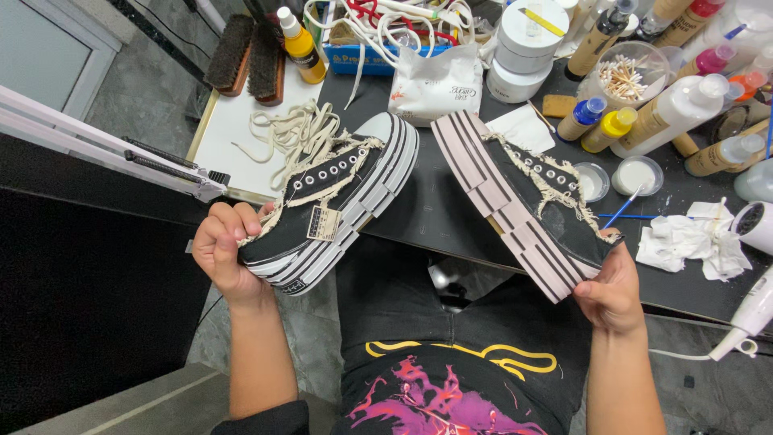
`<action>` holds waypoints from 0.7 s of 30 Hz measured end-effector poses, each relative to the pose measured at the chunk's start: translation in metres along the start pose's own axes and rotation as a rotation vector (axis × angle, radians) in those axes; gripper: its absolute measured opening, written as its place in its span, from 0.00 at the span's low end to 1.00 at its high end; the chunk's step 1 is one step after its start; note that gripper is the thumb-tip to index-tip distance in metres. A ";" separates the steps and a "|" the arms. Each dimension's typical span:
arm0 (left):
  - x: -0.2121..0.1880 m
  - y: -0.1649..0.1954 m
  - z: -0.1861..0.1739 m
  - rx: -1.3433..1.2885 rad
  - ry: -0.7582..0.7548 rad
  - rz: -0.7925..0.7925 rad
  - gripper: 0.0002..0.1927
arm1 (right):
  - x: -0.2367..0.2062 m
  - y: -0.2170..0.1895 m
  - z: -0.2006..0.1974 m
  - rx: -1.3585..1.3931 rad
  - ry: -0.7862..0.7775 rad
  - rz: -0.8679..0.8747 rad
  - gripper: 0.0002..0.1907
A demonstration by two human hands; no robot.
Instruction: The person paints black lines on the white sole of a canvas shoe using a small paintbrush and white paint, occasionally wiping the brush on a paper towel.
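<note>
Head view, looking down at a person seated w/ both arms raised over a crowded dark surface [451,217]. Largest items first: two black canvas platform sneakers w/ frayed cream edging and thick striped soles, no laces in either. Left shoe [338,201] is held at its heel by the left hand [221,250], fingers curled shut around the back; toe points up and away, and a small paper tag hangs off its side. Right shoe [527,201] is tipped sole-outward, heel pinched in the right hand [616,294], fingers closed on it from below. Both shoes hang in the air above the surface's near edge, apart from each other.

Behind them: a white tray [241,137] w/ loose cream laces [298,133], two brushes [245,56], a yellow bottle [302,40]. At right: many bottles [672,109], a tub of cotton swabs [624,76], two small dishes of white paste [636,173], a blue-handled brush [624,211] beside them, crumpled wipes [692,238], a white hair dryer [749,314].

Risks, as a judgement: each shoe is gripped only at the heel, so the heavy sole could lever it loose & drop it to the floor or lap. Right shoe's toe sits near the paste dishes & bottles; a swing could knock them over or smear black canvas. Frayed edging could tear further if squeezed.
</note>
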State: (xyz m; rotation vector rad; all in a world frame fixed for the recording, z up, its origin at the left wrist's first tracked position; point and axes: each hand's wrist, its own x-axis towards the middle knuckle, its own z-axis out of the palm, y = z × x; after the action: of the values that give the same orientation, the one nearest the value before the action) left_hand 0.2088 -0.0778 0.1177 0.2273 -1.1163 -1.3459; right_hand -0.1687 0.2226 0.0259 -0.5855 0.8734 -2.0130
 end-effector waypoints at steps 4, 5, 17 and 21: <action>0.000 0.004 0.004 -0.028 -0.013 0.005 0.18 | -0.002 0.001 0.000 -0.007 0.007 0.005 0.42; 0.001 0.004 0.005 0.014 -0.017 0.026 0.17 | -0.003 0.002 -0.001 -0.020 0.015 -0.002 0.42; -0.010 -0.011 0.020 0.430 0.057 0.214 0.15 | -0.018 0.007 -0.005 -0.036 0.046 -0.021 0.42; -0.005 -0.017 0.010 0.385 0.074 0.208 0.14 | -0.022 0.005 -0.011 -0.070 0.047 -0.025 0.40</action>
State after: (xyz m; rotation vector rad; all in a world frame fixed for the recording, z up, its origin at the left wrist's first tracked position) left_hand 0.1910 -0.0739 0.1084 0.4254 -1.2933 -0.9259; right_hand -0.1616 0.2433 0.0126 -0.5929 0.9723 -2.0321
